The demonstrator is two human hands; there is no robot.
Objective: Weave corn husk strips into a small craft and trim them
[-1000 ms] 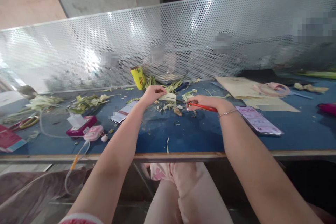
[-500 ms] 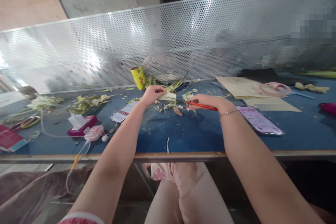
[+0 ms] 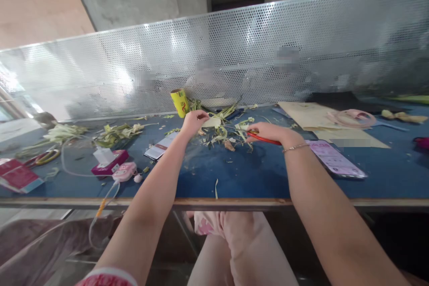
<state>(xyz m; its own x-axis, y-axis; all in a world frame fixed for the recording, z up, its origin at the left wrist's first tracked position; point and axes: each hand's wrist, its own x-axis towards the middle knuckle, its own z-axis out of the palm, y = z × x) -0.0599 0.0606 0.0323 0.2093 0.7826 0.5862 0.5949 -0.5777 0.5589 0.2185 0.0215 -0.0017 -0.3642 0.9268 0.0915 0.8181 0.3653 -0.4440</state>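
My left hand (image 3: 195, 122) pinches a pale, flat leaf-like piece (image 3: 213, 122) above the middle of the blue table (image 3: 201, 178). My right hand (image 3: 266, 132) is closed around red-handled scissors (image 3: 268, 139), whose blades point left toward the pale piece. A small gap separates the blades from it. Below and between both hands lies a heap of green and whitish plant scraps (image 3: 223, 136). Behind my left hand stands a yellow tube (image 3: 180, 103), leaning a little, with long green leaves (image 3: 228, 111) beside it.
A phone (image 3: 337, 159) lies by my right forearm, another phone (image 3: 161, 146) by my left. To the left are a purple power strip (image 3: 109, 164), a pink charger (image 3: 124, 172) and plant bundles (image 3: 115, 135). Brown paper (image 3: 304, 116) lies at right. A perforated metal screen (image 3: 228, 53) borders the back.
The scissors have drawn back slightly to the right, away from the pale piece, which shows less length now. The view has tilted up a little.
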